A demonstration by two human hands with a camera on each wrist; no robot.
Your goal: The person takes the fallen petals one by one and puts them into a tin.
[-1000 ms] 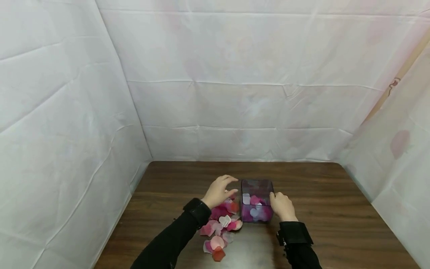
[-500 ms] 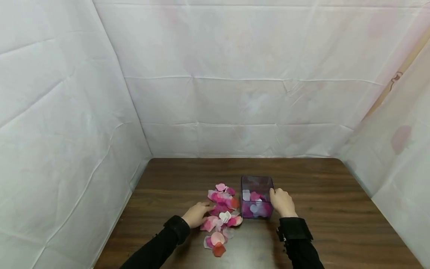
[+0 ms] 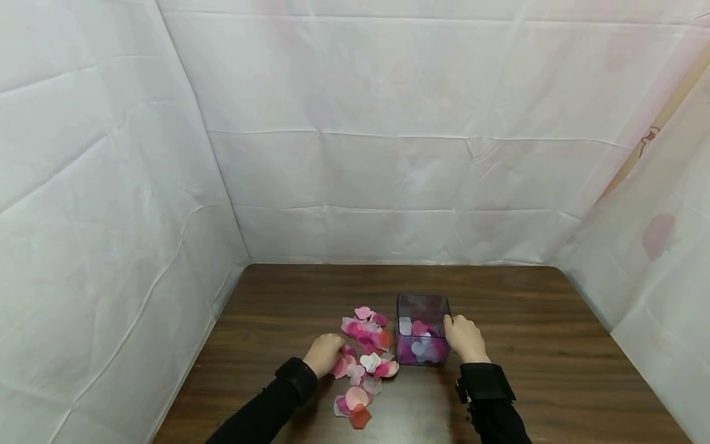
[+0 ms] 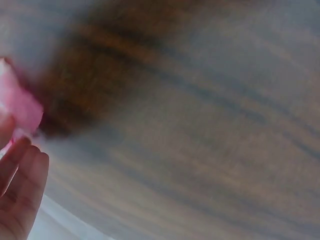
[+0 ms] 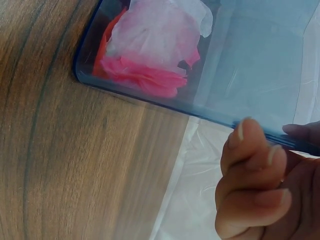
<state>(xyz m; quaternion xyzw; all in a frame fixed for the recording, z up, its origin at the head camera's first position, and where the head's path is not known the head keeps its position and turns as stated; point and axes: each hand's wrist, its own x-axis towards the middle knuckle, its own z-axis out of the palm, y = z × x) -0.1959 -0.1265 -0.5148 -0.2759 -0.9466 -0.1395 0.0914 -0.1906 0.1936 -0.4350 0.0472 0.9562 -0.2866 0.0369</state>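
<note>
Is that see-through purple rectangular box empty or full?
Partly full: thin pink and white petals lie inside the box, with bare space showing above them.

Transp. purple box [image 3: 424, 306], upright, petals [image 3: 421, 328] inside; pink/red/wht loose petals [image 3: 370, 362] just L.

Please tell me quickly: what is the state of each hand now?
Left hand: closed, pinching a pink petal.
Right hand: closed, gripping the tinted box.
</note>
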